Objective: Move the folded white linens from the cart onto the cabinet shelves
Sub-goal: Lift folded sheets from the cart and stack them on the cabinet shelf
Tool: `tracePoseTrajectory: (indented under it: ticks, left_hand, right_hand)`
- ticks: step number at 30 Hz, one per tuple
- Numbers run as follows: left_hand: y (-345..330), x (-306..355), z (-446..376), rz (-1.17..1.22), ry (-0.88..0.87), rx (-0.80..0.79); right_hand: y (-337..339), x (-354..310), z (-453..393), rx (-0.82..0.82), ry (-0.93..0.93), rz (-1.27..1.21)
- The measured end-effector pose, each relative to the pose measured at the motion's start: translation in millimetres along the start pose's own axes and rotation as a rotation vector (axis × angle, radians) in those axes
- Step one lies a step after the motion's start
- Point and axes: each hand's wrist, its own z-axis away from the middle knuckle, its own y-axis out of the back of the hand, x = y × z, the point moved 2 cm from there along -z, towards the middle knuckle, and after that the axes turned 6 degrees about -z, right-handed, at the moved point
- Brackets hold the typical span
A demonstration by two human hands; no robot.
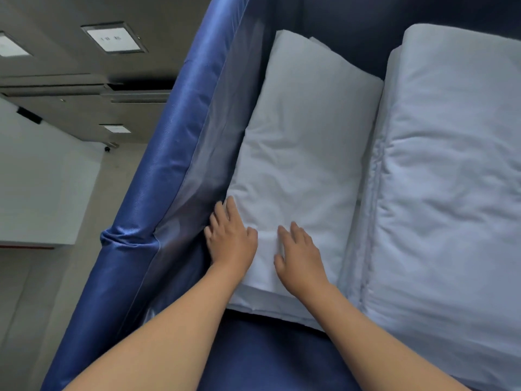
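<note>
A stack of folded white linens (307, 142) lies inside the blue fabric cart (169, 153), along its left wall. My left hand (231, 235) rests at the near left edge of the stack, its fingers flat between the linen and the cart wall. On top of the same stack, a little to the right, my right hand (298, 255) lies with straight fingers. A second, thicker pile of folded white linens (451, 176) fills the right side of the cart. The cabinet shelves do not appear in view.
The cart's padded blue rim (132, 238) runs diagonally from the top to the lower left. Beyond it to the left are a pale floor, a white panel (42, 187) and a grey surface with a framed label (112, 38).
</note>
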Motion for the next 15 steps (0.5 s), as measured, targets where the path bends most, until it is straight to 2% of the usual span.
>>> tracePoseTrajectory:
  ticks: [3,7,10,12,15]
  left_hand:
    - [-2.1,3.0,-24.6,0.098,0.149,-0.122]
    - [-5.3,5.5,-38.6,-0.002,0.127,-0.144]
    - [-11.9,2.4,-40.3,0.009,0.134,-0.168]
    - [-14.5,-2.5,-40.0,-0.011,0.113,-0.147]
    - [-14.0,-8.3,-34.4,0.015,0.061,-0.050]
  right_hand:
    - [0.3,14.5,-6.0,0.008,-0.105,0.050]
    - [3.9,32.4,-14.2,0.022,-0.273,0.034]
    - [6.6,54.4,-19.0,0.083,-0.524,-0.138]
    - [6.1,67.0,-22.6,0.100,-0.643,-0.227]
    - [7.2,70.9,-26.8,0.112,-0.678,-0.234]
